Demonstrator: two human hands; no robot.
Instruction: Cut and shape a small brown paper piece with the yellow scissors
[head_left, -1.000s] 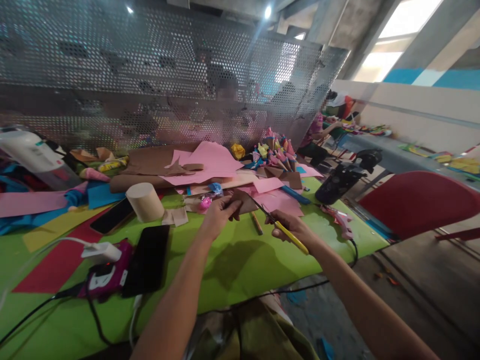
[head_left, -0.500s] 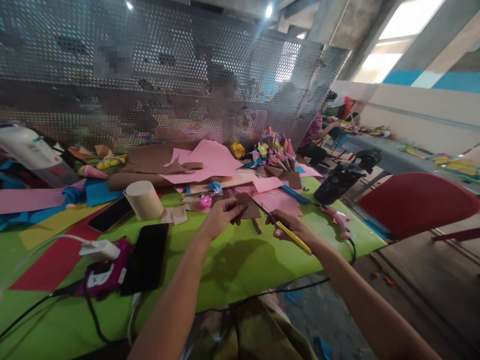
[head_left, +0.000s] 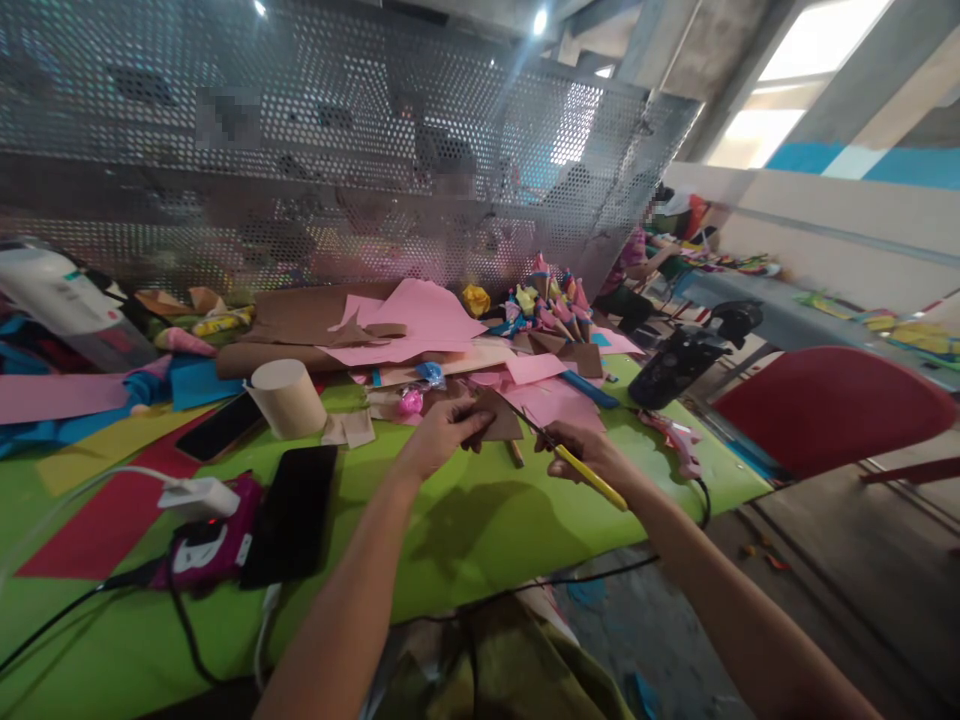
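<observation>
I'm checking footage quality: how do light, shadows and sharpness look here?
Head view: the window at upper right is blown out white; both arms throw soft shadows on the green table cover; the left hand and right hand are fairly sharp; edges bend, and far benches are hazy.

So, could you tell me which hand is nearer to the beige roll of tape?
Left. The left hand is just right of the beige roll of tape; the right hand, holding yellow-handled scissors, lies farther right.

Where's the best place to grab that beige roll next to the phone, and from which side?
Probably around the curved side wall of the beige roll, coming from above. It lies tilted on the green table with its flat round end up, and the phone sits close on its left, so the top is freest.
</observation>
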